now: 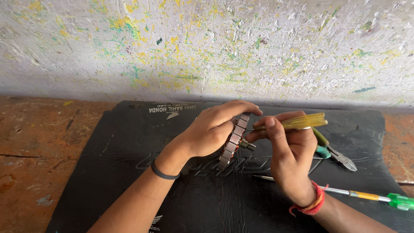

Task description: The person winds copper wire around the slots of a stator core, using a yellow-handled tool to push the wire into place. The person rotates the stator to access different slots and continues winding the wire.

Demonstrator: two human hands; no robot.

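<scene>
Pliers (334, 153), green screwdriver (371, 196) (mat-side), right hand (291, 149)

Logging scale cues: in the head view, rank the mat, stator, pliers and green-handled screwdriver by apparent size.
1. Mat, by far.
2. Green-handled screwdriver, partly hidden by the right wrist.
3. Stator and pliers: both partly hidden by hands, too close to rank.

- A black rubber mat (108, 172), embossed with pale lettering, lies flat across a worn reddish-brown desk (39, 142).
- A pair of pliers with green handles (338, 156) rests on the mat's right side, steel nose pointing right.
- Just below it, a slim screwdriver with a green-and-yellow handle (379, 197) lies nearly level, its handle at the mat's right edge.
- Behind the desk stands a whitish wall (207, 47), flecked with yellow and green paint.
</scene>
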